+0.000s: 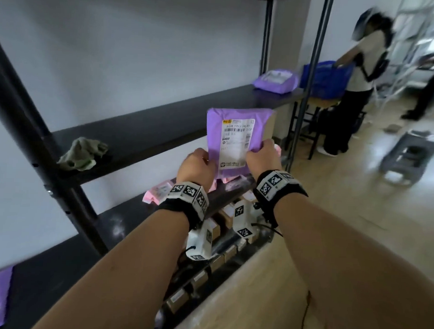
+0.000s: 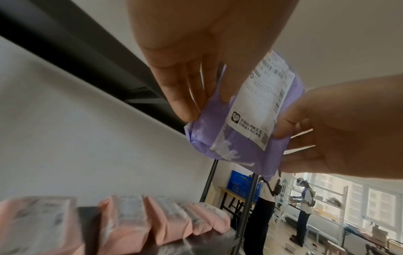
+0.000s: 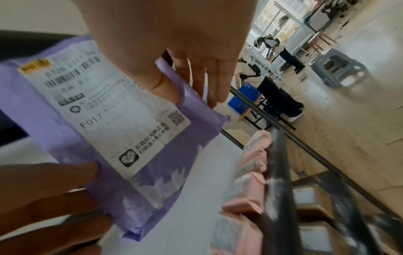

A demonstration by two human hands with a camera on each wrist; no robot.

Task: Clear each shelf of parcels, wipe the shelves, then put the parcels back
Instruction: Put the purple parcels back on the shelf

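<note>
The black shelf (image 1: 148,127) carries a crumpled green cloth (image 1: 82,151) and, well apart, a purple parcel (image 1: 276,80).

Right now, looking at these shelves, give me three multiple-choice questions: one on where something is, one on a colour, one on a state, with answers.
1. Where does the crumpled cloth lie?
A. on the floor
B. at the left end of the middle shelf
C. on the stool

2. What colour is the held parcel?
A. purple
B. pink
C. brown

3. How is that parcel held?
A. by the left hand alone
B. it lies loose on the shelf
C. by both hands at its lower edge

Answers: 1 B, the grey-green cloth sits by the left upright. 2 A, its wrap is purple under a white label; the pink parcels stand on the shelf below. 3 C, the left hand and right hand each pinch a lower corner, thumb in front, fingers behind.
</note>
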